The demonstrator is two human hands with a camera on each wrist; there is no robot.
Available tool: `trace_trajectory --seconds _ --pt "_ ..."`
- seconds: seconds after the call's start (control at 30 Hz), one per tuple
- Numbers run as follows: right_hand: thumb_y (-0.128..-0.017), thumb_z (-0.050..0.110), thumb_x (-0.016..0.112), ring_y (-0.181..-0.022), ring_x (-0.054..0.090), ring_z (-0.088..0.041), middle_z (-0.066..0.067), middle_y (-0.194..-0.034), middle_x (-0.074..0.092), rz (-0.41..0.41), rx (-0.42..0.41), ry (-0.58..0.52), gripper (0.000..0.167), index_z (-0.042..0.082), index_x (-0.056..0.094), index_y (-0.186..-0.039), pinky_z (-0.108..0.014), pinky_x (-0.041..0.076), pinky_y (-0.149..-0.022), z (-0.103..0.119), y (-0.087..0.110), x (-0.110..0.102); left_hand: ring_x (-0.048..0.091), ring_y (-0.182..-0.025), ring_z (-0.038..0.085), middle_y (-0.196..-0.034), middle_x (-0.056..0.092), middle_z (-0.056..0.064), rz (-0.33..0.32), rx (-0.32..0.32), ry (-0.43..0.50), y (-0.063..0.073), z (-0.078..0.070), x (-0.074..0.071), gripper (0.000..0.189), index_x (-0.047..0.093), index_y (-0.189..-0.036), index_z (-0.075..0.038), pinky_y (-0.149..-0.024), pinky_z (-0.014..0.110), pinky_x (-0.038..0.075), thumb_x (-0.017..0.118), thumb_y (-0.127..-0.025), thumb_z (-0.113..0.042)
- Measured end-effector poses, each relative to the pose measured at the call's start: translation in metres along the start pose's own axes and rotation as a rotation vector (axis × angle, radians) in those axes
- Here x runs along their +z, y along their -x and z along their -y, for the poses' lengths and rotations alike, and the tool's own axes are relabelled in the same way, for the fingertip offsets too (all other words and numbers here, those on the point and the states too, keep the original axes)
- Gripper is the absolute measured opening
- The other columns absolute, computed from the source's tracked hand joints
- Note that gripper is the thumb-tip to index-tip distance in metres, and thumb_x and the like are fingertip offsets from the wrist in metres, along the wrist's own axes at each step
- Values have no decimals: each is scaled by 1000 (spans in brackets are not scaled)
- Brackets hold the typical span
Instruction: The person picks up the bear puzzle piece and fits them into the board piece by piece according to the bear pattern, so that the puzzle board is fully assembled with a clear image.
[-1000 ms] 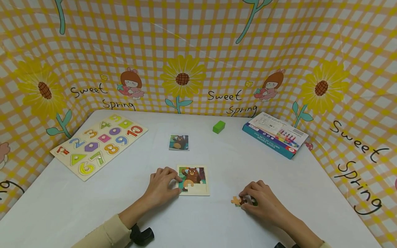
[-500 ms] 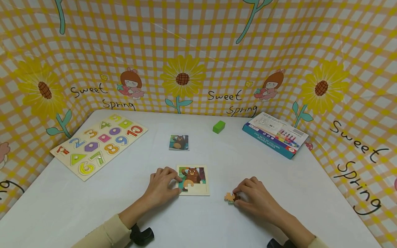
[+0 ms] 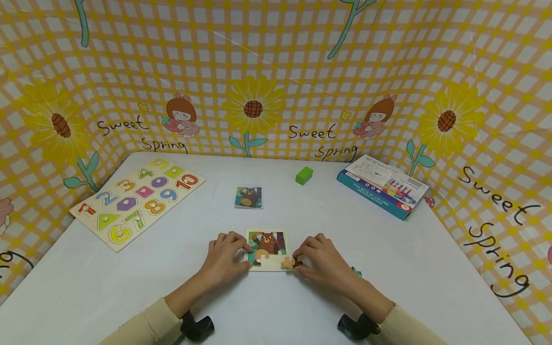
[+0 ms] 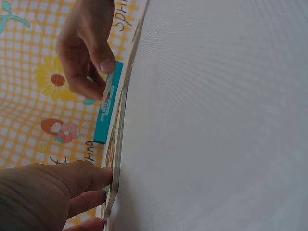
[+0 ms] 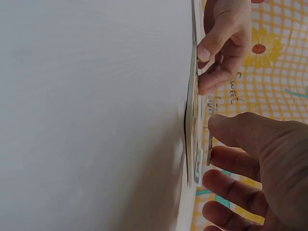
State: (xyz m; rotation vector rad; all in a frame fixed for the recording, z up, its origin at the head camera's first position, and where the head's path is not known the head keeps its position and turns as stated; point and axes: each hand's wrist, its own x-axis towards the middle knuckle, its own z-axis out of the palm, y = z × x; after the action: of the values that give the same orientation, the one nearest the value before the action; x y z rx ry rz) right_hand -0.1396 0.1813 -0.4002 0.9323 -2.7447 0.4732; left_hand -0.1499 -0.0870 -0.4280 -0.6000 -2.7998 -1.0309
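Note:
A bear jigsaw puzzle [image 3: 267, 243] lies in a pale wooden frame, with its upper part filled and bare wood showing along the lower right. My left hand [image 3: 226, 256] rests on the frame's left side, thumb and fingertips touching its edge. Between thumb and index finger, my right hand [image 3: 321, 261] pinches a tan and brown puzzle piece [image 3: 288, 262]. That piece overlaps the lower right corner of the frame in the head view; in the right wrist view the thin piece [image 5: 210, 144] stands apart above the board. A green puzzle piece [image 3: 356, 271] lies on the table, partly hidden behind my right forearm.
Behind the frame lies a small bear picture card [image 3: 248, 197]. A number board [image 3: 138, 203] sits at the left, a green block [image 3: 304, 176] at the back, and a blue-sided box [image 3: 381, 187] at the back right. Patterned cloth [image 3: 276, 62] surrounds the white table.
My right hand has moved left with the tan and brown piece, from the table on the right to the frame's lower right corner. The left hand has stayed on the frame.

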Motion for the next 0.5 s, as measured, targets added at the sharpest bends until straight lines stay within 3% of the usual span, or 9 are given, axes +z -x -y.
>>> trace_trajectory --seconds 0.5 --pt "-74 27 83 -86 45 -18 1 -91 59 34 6 -1 25 14 74 -93 -38 39 -78 15 -29 21 44 -100 25 -109 55 0 0 6 -22 0 2 2 18 70 -91 -18 -86 51 31 78 -75 -18"
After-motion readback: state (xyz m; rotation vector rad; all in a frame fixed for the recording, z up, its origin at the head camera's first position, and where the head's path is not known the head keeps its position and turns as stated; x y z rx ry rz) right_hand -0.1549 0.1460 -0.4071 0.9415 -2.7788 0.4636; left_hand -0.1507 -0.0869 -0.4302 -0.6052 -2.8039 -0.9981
